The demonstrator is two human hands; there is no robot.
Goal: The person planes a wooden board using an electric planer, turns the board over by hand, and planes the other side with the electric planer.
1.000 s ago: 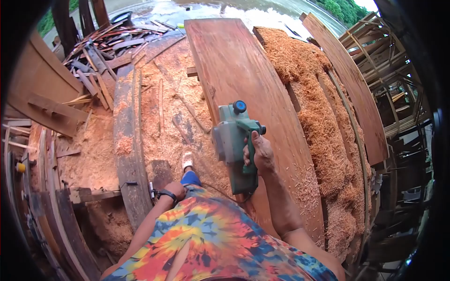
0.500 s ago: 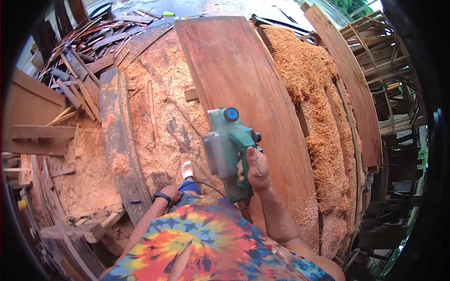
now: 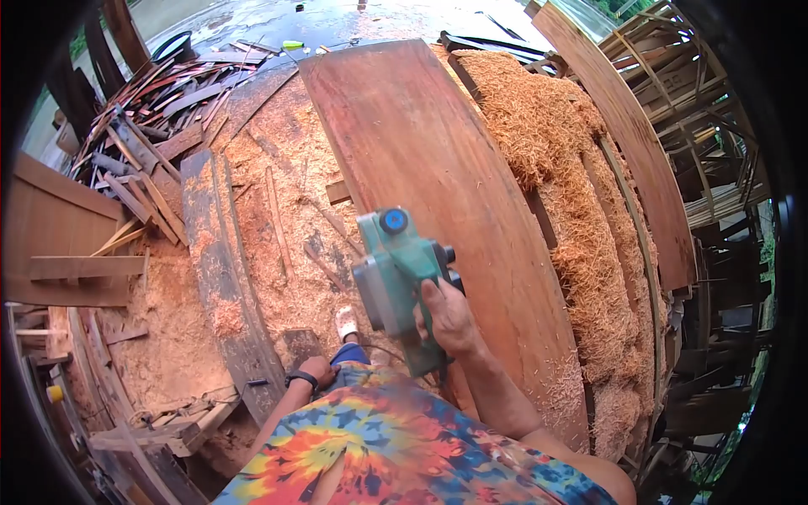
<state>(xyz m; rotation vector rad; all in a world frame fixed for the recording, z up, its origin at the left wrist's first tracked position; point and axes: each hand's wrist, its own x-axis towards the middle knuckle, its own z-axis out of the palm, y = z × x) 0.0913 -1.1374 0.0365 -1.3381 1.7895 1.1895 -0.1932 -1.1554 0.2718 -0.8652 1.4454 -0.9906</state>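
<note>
A green electric planer (image 3: 402, 278) with a blue-centred knob is gripped at its handle by my right hand (image 3: 448, 318). It overlaps the left edge of a long, wide reddish-brown board (image 3: 438, 160); whether its base touches the wood is hidden. My left hand (image 3: 318, 370), with a dark band at the wrist, is low beside my blue-clad leg (image 3: 350, 353). Its fingers are mostly out of sight, so their grip cannot be made out. A dark cord (image 3: 383, 347) curves between my leg and the planer.
Orange shavings (image 3: 539, 109) are heaped right of the board, beside another long plank (image 3: 619, 109). A weathered beam (image 3: 223, 269) lies left over shaving-covered ground. Scrap wood (image 3: 181, 101) is piled at the far left. A short wooden block (image 3: 338, 192) shows by the board's left edge.
The view has shifted slightly. The planer, still in my right hand, sits a little nearer and to the left over the board. My left hand stays low by my leg.
</note>
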